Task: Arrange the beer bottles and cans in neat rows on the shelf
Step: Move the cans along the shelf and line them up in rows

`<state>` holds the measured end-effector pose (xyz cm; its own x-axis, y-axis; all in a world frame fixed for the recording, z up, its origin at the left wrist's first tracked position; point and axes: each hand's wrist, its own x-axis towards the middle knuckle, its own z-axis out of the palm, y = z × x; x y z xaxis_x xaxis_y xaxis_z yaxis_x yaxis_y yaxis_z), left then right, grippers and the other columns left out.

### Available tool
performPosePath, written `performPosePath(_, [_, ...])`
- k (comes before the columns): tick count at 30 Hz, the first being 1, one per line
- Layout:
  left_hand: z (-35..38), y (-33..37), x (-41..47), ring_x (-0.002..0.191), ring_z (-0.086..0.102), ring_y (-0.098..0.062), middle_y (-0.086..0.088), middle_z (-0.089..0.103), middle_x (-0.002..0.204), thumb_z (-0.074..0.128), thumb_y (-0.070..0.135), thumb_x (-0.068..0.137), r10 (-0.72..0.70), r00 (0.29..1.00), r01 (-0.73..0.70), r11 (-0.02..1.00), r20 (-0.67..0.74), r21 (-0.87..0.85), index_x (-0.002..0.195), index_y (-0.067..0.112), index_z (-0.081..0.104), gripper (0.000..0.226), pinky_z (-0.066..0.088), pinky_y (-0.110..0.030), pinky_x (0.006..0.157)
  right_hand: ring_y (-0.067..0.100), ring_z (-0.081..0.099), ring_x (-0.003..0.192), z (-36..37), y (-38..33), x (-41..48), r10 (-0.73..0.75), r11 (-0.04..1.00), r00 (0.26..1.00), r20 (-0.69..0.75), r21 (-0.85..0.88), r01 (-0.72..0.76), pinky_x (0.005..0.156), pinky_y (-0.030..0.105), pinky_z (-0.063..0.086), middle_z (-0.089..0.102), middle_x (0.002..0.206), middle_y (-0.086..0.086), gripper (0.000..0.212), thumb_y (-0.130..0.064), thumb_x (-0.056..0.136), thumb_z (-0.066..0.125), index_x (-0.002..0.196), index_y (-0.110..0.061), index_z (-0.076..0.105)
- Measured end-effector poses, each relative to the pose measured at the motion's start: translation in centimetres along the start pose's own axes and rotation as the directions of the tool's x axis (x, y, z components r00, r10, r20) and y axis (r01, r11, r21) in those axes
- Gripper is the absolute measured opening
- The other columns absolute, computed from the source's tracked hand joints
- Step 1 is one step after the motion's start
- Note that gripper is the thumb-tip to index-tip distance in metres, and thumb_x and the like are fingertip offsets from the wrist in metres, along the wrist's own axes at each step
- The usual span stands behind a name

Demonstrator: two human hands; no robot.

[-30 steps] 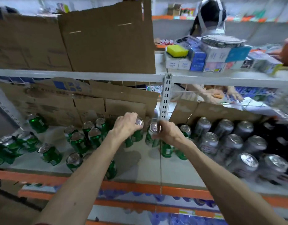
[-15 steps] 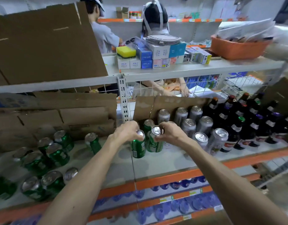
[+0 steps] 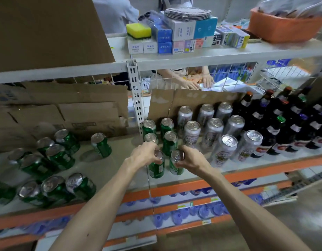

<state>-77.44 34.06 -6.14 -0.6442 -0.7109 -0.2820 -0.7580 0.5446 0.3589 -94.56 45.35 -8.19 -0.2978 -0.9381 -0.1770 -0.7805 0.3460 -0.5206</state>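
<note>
Both forearms extend from the lower edge toward the front of the shelf (image 3: 109, 171). The left hand (image 3: 144, 153) is clamped from above on the rim of a green can (image 3: 156, 168), which stands upright near the orange front lip. The right hand (image 3: 190, 159) is clamped the same way on a second green can (image 3: 176, 166), upright and just beside the first, to its right. Directly behind these stand four more green cans (image 3: 170, 142) in two short columns running back to the cardboard (image 3: 162, 104). To the right, tall silver cans (image 3: 227, 151) stand in rows, and beyond them dark bottles (image 3: 276, 124) fill the right end of the shelf. To the left, loose green cans (image 3: 56, 156) stand in an irregular cluster, with one lone can (image 3: 101, 144) between the cluster and the hands. On the upper shelf, small boxes (image 3: 174, 38) and a yellow sponge (image 3: 138, 29) rest beside an orange basket (image 3: 283, 28).
</note>
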Motion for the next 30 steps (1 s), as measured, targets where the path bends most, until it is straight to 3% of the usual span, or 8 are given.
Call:
performPosePath(3, [0.3,-0.6,0.0,0.086,0.064,-0.021,0.001,0.069,0.096,0.082,0.039,0.076,0.007,1.000,-0.007,1.000,0.007,-0.010,0.101,0.020,0.068,0.034,0.049,-0.037,0.074,0.013,0.051,0.076,1.1,0.3,0.0,-0.026,1.000,1.000,-0.001,0.006,0.026,0.049,0.011,0.026,0.058,0.089,-0.006,0.041,-0.028,0.075,0.079,0.109,-0.017,0.059])
performPosePath(8, [0.3,-1.3,-0.1,0.096,0.067,-0.021,0.002,0.071,0.108,0.084,0.037,0.073,0.007,1.000,-0.006,0.998,0.020,-0.062,0.114,0.022,0.069,0.046,0.055,-0.041,0.083,0.014,0.054,0.082,1.4,0.5,0.2,0.016,0.996,1.000,0.017,0.089,-0.017,0.059,0.017,0.037,0.063,0.099,0.000,0.046,-0.022,0.075,0.079,0.115,-0.013,0.058])
performPosePath(13, [0.3,-1.7,0.1,0.114,0.061,-0.020,-0.002,0.064,0.131,0.085,0.029,0.074,0.009,0.996,-0.001,0.996,0.091,-0.087,0.133,0.017,0.058,0.065,0.046,-0.028,0.088,0.024,0.062,0.092,0.9,0.5,0.8,0.021,0.999,0.995,0.100,0.026,-0.023,0.079,0.034,0.053,0.066,0.112,0.009,0.059,-0.030,0.071,0.081,0.118,-0.012,0.049])
performPosePath(17, [0.0,-1.5,0.2,0.122,0.058,-0.021,-0.005,0.058,0.139,0.084,0.032,0.075,-0.018,0.993,0.032,0.992,0.115,-0.119,0.140,0.012,0.051,0.077,0.047,-0.034,0.101,0.027,0.062,0.096,0.5,-0.2,1.0,0.049,0.998,0.997,0.058,-0.047,-0.046,0.073,0.032,0.049,0.065,0.111,0.009,0.061,-0.046,0.074,0.078,0.117,-0.013,0.050])
performPosePath(22, [0.1,-0.6,-0.1,0.085,0.066,-0.024,-0.007,0.068,0.099,0.086,0.038,0.070,-0.024,0.990,0.016,0.998,0.137,0.060,0.099,0.012,0.061,0.046,0.055,-0.036,0.072,0.025,0.064,0.087,0.5,-0.6,0.9,0.099,0.986,0.995,-0.006,-0.133,-0.099,0.068,0.031,0.049,0.066,0.100,0.005,0.058,-0.059,0.072,0.073,0.105,-0.016,0.055])
performPosePath(27, [-0.4,-0.5,-0.2,0.077,0.067,-0.029,-0.010,0.069,0.087,0.077,0.021,0.071,0.010,0.997,-0.020,0.992,0.083,0.121,0.087,0.009,0.064,0.024,0.049,-0.033,0.060,0.026,0.058,0.070,-0.3,-1.2,1.0,0.045,0.981,0.998,0.051,-0.192,-0.034,0.058,0.029,0.042,0.063,0.083,0.006,0.029,-0.035,0.078,0.069,0.084,-0.010,0.056])
performPosePath(30, [-0.4,-0.8,-0.3,0.078,0.066,-0.030,-0.010,0.068,0.086,0.072,0.021,0.072,0.026,0.998,-0.032,0.993,0.056,0.110,0.086,0.012,0.063,0.019,0.050,-0.034,0.062,0.028,0.066,0.082,-0.8,-1.0,1.3,-0.040,0.986,0.988,0.148,-0.152,0.063,0.065,0.034,0.052,0.068,0.091,0.009,0.019,-0.023,0.083,0.062,0.097,-0.011,0.061])
